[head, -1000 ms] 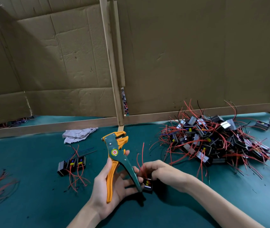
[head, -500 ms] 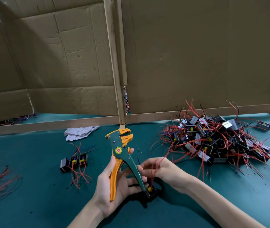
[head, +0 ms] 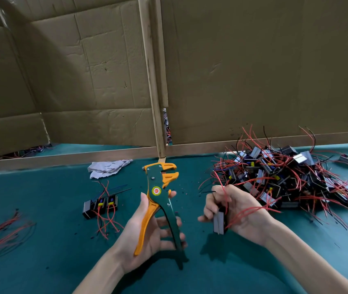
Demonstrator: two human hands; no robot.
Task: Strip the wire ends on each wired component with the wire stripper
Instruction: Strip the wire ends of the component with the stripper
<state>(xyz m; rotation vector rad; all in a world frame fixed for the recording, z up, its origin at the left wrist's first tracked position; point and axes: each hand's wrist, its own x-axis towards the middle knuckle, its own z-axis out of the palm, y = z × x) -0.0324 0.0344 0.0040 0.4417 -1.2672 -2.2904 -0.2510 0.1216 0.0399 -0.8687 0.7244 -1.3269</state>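
Separating from the wire stripper [head: 160, 200], the right hand [head: 236, 211] had drawn its component [head: 219, 222] clear of the handles, its fingers [head: 210, 209] curled round the grey block and its red wires, just above the bench [head: 41, 262]. The left hand [head: 154, 236] gripped the stripper upright, jaws open; feeding in a wire end probably came next.

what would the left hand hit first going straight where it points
Likely the wooden post of the cardboard wall; only bare mat lies beyond the left hand and its wire stripper, depth unclear.
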